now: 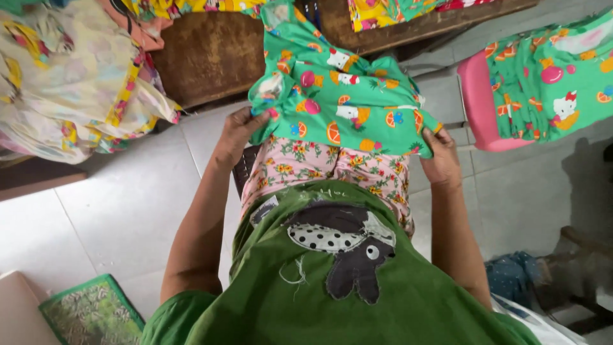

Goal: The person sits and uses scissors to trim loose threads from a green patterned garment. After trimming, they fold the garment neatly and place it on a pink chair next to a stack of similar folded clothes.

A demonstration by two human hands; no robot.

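The green garment (345, 102) is thin printed cloth, matt and creased. The floral skirt (319, 166) under it is soft matt cloth. The shirt (332, 294) is coarser green cloth with frayed stitched patches. The worktop (204, 54) is dark, worn, rough wood. The stool (479, 105) is smooth pink plastic. The floor (121, 204) is pale, faintly glossy tile.

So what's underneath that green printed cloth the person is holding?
Under the green printed cloth, held by the left hand and right hand, pink floral fabric covers the lap. The seat beneath is mostly hidden.
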